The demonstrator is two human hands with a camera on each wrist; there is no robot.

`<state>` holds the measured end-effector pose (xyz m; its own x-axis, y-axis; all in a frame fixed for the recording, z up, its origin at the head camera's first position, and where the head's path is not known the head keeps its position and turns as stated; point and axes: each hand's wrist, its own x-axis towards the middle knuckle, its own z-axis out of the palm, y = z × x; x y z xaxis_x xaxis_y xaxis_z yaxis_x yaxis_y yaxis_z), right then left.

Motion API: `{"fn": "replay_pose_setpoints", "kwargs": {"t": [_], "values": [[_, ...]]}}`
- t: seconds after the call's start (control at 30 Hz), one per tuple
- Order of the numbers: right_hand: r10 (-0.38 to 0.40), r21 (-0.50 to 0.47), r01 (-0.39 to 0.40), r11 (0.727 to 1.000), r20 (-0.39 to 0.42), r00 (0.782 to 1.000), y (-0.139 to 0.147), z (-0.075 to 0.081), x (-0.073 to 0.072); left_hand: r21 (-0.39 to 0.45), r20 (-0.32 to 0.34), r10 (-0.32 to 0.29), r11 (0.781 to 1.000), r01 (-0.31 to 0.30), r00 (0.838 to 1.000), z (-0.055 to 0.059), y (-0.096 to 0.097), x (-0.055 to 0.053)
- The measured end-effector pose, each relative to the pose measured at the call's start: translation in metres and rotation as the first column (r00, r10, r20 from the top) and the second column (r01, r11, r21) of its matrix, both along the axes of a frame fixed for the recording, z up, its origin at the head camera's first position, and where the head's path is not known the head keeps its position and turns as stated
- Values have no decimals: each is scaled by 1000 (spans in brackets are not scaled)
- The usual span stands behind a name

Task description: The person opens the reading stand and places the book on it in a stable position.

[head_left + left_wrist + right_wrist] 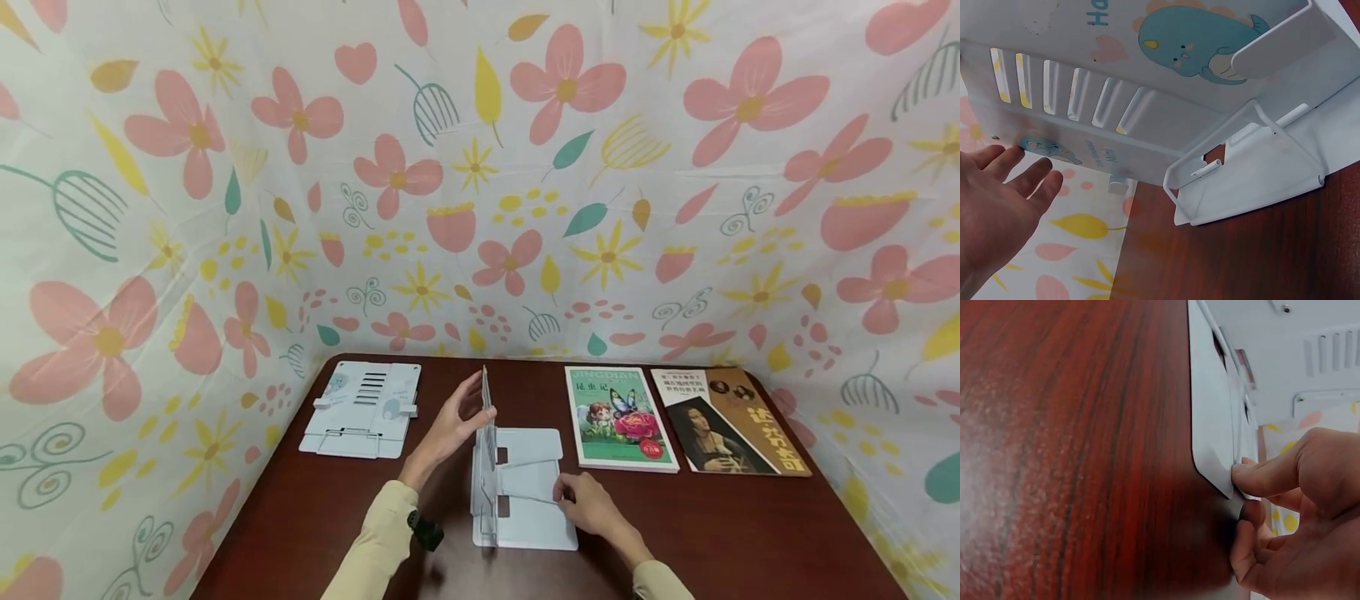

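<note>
A white metal book stand (528,525) lies open in the middle of the table, one panel flat and its panel with a cartoon dinosaur print (1166,37) upright. My left hand (450,429) holds the upright panel by its far edge, the thumb crossing to the right side. In the left wrist view, its fingers (1007,165) rest along the printed face beside a row of slots. My right hand (588,504) is at the right edge of the flat panel, thumb and fingers pinching the stand's wire support (528,462). The right wrist view shows the thumb (1257,478) against the panel's corner.
A second white book stand (363,396) lies folded at the table's left. To the right are a green children's book (618,450) and a brown art book (750,417). A flower-patterned cloth (465,275) hangs behind the dark wooden table (712,533).
</note>
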<state>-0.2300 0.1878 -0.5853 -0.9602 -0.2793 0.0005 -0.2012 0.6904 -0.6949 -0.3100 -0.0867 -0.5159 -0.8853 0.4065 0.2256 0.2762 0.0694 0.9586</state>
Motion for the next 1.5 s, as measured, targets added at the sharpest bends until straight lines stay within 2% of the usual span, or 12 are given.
{"fn": "replay_pose_setpoints", "kwargs": {"t": [0.17, 0.3, 0.47, 0.7, 0.97, 1.2, 1.5], "values": [[121, -66, -121, 990, -1, 993, 11, -6, -3, -13, -8, 12, 1000, -12, 1000, -2, 6, 4], [237, -158, -242, 957, -50, 970, 17, -7, -5, -38, -10, 16, 999, -17, 1000, 0, 11, 5], [285, -182, -306, 935, -131, 949, 21, -11, -6, -29, -20, 0, 1000, 0, 1000, 0, 20, 4], [268, -180, -289, 940, -131, 954, 24, -13, -3, -69, -24, -4, 998, 2, 1000, 0, 38, 6], [235, -185, -254, 949, -119, 965, 26, -13, 0, -144, 24, 7, 990, -3, 1000, -2, 58, 13], [220, -187, -235, 954, -99, 970, 25, -15, 1, -247, -1, 35, 968, -34, 999, -2, 74, 19], [196, -205, -210, 956, -89, 977, 28, -14, 4, -329, -5, 48, 943, -47, 999, 0, 92, 23]]}}
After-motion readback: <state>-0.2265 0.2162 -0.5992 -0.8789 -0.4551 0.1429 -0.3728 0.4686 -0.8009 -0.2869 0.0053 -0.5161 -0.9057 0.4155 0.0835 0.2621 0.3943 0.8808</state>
